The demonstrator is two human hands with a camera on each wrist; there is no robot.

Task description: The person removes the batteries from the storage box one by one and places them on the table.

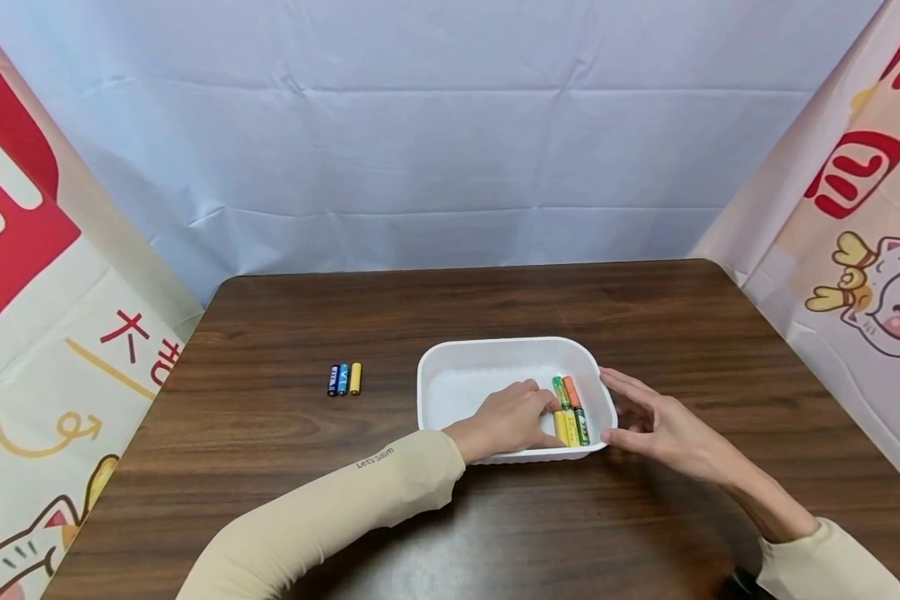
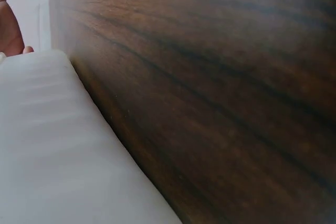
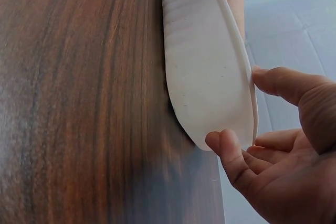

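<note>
Batteries (image 1: pixel 571 392), five slim coloured cylinders: I count two behind three, at the right end of a white rectangular plastic tray (image 1: pixel 506 340). Left hand (image 1: pixel 510 417): fingers bent at the leftmost yellow battery (image 1: pixel 561 430); whether gripped, I cannot tell. Right hand (image 1: pixel 663 429): fingers spread, touching the tray's right end. Brown wood-grain counter (image 1: pixel 285 333): three batteries (image 1: pixel 343 379), left of tray.

The table (image 1: pixel 307 321) looks to me like brown wood, smooth and a little glossy where my cameras catch the light. The tray (image 1: pixel 450 383) appears to be white plastic, rather matt, with shallow ribs in its outer wall (image 2: pixel 63 140). The batteries (image 1: pixel 356 379) have smooth coloured wrapping. Backdrop (image 1: pixel 450 150) and sleeves (image 1: pixel 337 508) seem matt cloth, the backdrop creased.
</note>
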